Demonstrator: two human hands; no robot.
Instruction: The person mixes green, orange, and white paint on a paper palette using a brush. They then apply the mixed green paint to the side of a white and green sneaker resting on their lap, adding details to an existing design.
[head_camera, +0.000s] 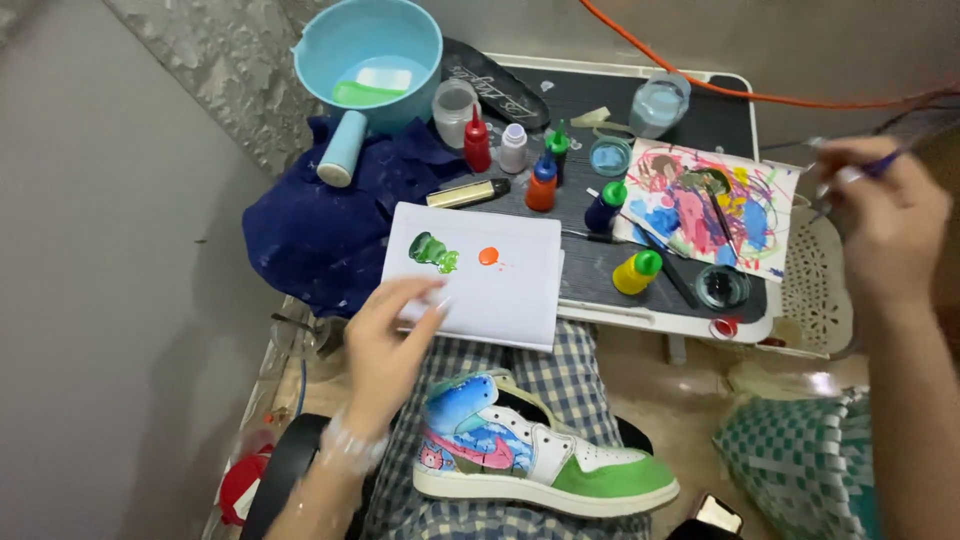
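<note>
Sneaker (535, 450), painted, lies on the lap at lower centre, long axis left-right, toe right. Left hand (385, 345), fingers spread, rests on white palette paper (500, 285) just above. Right hand (880, 225), upper right, grips a paintbrush (885, 163).

The white pad (480, 275) under the left hand (385, 345) is matt paper, dabbed with wet, glossy green and orange paint. The sneaker (535, 450) on the lap looks like smooth leather, its painted toe a flat green. The small bottles (541, 185) are shiny plastic, as is the pale blue pot (368, 50). The dark blue cloth (320, 225) is soft and creased. The tray table (640, 110) has a dull black top. The trousers (570, 360) are woven checked cotton.
</note>
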